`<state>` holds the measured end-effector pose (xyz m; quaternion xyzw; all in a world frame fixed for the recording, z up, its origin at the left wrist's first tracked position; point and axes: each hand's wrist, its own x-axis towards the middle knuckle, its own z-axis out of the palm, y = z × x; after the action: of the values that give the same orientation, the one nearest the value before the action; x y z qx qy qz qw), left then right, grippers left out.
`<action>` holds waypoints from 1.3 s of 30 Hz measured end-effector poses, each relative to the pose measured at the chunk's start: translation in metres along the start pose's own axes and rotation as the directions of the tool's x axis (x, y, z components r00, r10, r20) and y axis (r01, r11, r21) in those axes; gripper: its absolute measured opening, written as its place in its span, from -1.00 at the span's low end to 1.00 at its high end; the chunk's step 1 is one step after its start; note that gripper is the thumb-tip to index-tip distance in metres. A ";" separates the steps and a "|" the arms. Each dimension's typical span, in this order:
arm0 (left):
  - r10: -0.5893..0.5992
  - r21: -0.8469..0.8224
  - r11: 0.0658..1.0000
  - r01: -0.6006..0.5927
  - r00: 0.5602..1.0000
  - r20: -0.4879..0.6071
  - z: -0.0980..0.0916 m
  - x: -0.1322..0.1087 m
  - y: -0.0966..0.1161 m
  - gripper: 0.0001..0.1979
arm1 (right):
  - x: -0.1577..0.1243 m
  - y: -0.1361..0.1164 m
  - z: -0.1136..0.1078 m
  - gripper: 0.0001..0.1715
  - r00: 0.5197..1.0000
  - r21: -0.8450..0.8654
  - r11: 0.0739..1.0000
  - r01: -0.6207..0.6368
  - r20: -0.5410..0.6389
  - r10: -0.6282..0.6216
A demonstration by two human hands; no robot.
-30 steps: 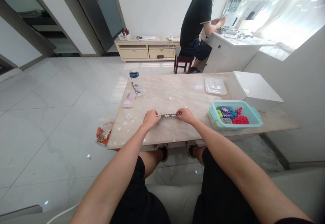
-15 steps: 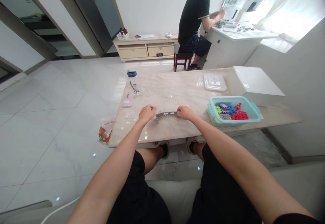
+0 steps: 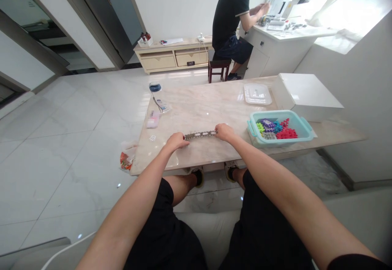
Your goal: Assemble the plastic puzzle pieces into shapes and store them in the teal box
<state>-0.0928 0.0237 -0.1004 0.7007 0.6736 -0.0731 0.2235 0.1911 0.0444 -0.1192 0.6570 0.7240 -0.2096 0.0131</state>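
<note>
A grey strip of linked plastic building pieces (image 3: 200, 134) stretches between my two hands, just over the marble-patterned table (image 3: 196, 107). Its left end is pinched by my left hand (image 3: 177, 140), fingers closed. My right hand (image 3: 224, 131) grips the right end, fingers closed as well. To the right stands a turquoise tub (image 3: 260, 142) holding green, purple, blue, grey and red toothed pieces (image 3: 288, 133). A small white flat piece (image 3: 152, 138) lies on the table left of my left hand.
A clear bottle with a blue lid (image 3: 158, 98) and a pink packet (image 3: 153, 120) are at the table's left. A clear lid (image 3: 257, 94) and a white box (image 3: 306, 94) occupy the back right. A person (image 3: 232, 17) sits at a white desk (image 3: 281, 37) beyond.
My left hand has moved from beside the strip's loose left end to take hold of it. The strip now looks straighter. The right hand keeps its grip.
</note>
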 end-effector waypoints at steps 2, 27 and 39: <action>0.012 0.012 1.000 -0.011 0.999 -0.037 0.000 0.002 -0.002 -0.72 | -0.002 0.001 -0.002 -0.64 1.000 -0.001 1.000 -0.008 -0.002 0.008; -0.002 0.023 1.000 0.004 0.997 -0.083 -0.007 -0.006 0.001 -0.68 | 0.000 0.002 0.000 -0.63 1.000 -0.014 1.000 -0.013 -0.001 0.013; -0.073 0.046 0.996 0.078 0.993 -0.096 -0.017 -0.018 0.007 -0.63 | -0.007 -0.004 -0.005 -0.61 1.000 -0.018 1.000 0.019 -0.020 -0.019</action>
<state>-0.0906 0.0142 -0.0768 0.6827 0.7074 -0.0651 0.1710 0.1891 0.0394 -0.1112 0.6521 0.7321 -0.1966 0.0099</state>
